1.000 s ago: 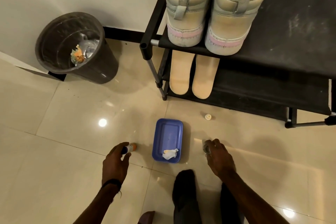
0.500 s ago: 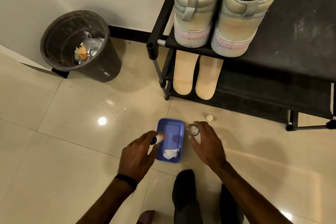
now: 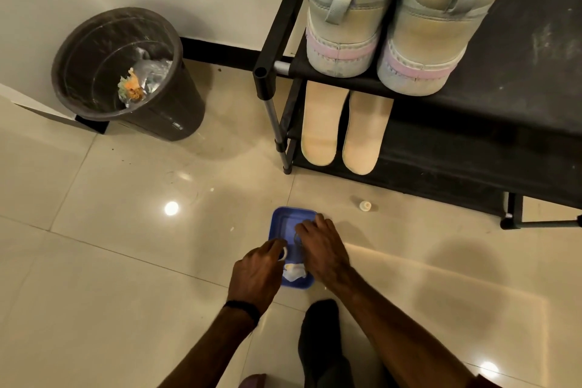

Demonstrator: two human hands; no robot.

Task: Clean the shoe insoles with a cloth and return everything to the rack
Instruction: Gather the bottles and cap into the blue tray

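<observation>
Black metal rack [image 3: 519, 50] carries two pale shoes [image 3: 393, 19] on top, with both tan insoles [image 3: 345, 129] lying side by side on the shelf below. Nearby stands a dark bin [image 3: 126, 72]. On the floor sits a blue tray [image 3: 291, 224] holding a white cloth [image 3: 294, 271]. Over it, the left hand [image 3: 256, 274] has its fingers curled round a small bottle [image 3: 282, 253]; the right hand [image 3: 321, 249] curls over something I cannot make out. A small cap [image 3: 365, 206] lies apart.
</observation>
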